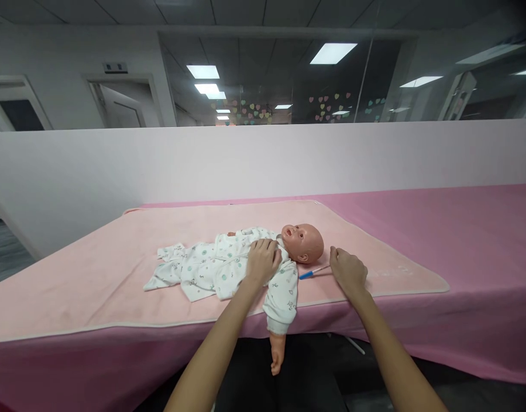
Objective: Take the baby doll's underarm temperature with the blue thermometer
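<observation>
A baby doll (303, 243) lies on its back, head to the right, dressed in a white printed top and trousers (202, 260). One doll arm (277, 346) hangs over the table's front edge. My left hand (263, 260) rests on the doll's upper chest near the collar, fingers over the cloth. To the right of the doll's head, my right hand (348, 272) is closed in a fist at the end of a thin stick with a blue end (307, 275), possibly a thermometer. The blue end points at the doll's shoulder; the fingers hide the other end.
A peach blanket (95, 274) lies under the doll on a pink tablecloth (469, 240). Behind the table stands a low white partition (263, 160), with a window (284, 80) beyond it. A dark gap lies below the table's front edge.
</observation>
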Action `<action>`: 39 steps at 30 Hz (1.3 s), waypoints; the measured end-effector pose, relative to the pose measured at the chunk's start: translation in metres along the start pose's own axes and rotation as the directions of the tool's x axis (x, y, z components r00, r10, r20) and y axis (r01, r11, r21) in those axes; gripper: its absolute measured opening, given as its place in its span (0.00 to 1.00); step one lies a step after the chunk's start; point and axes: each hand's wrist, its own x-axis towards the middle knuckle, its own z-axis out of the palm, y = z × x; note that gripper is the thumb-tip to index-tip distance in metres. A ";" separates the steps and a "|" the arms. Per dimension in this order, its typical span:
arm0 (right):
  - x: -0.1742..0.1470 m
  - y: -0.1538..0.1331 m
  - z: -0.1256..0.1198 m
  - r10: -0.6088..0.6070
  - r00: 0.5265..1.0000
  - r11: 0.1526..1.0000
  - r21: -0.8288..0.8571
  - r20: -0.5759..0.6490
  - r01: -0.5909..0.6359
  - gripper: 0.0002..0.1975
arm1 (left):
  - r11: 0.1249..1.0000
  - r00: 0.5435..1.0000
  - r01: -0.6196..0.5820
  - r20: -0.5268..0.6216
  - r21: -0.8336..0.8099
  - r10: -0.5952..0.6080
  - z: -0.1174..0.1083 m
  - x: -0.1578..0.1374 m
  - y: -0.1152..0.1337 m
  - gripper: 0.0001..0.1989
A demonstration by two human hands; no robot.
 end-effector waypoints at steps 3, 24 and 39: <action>-0.003 0.002 -0.007 0.107 0.986 0.987 0.135 -0.129 -0.089 0.22 | 0.999 1.000 -0.004 -0.031 -0.035 0.003 -0.003 -0.009 0.000 0.09; -0.042 -0.128 0.051 -0.223 0.918 0.213 0.902 -0.329 0.376 0.12 | 0.977 0.915 0.172 -0.346 -0.129 -0.207 -0.002 -0.015 -0.002 0.07; -0.041 -0.132 0.053 -0.206 0.928 0.231 0.906 -0.310 0.354 0.18 | 0.952 0.871 0.238 -0.392 -0.194 -0.297 0.000 -0.015 -0.005 0.04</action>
